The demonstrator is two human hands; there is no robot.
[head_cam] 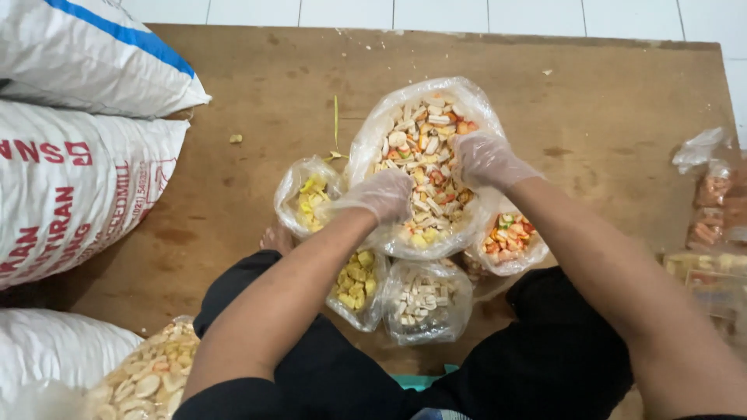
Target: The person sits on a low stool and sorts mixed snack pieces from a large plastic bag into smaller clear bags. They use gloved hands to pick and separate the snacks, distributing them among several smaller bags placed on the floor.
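- A seated person's two hands, both in thin clear gloves, were plunged into a large clear bag of mixed crackers (424,148) that stood near the middle of a brown wooden board (257,93) laid on the floor; the bag's mouth gaped open toward the camera.
- The left hand (379,194) was closed in a loose fist at the bag's left rim, clamped on what looked like the plastic or a handful of crackers; which of the two could not be told.
- The right hand (484,159) gripped the bag's right rim, fingers curled shut over the plastic; the two hands were apart, with the open bag between them.
- Four smaller bags crowded the big one on the side nearest the person: a bag of yellow chips (310,198) to its left; a second yellow bag (356,286) and a bag of white pieces (426,299) below it; a bag of orange and green crackers (507,237) under the right forearm.
- White sacks (70,179) lay stacked over the board's left edge; a bag of pale crackers (148,377) sat at its near left corner; packed bags (712,210) lined the right edge.
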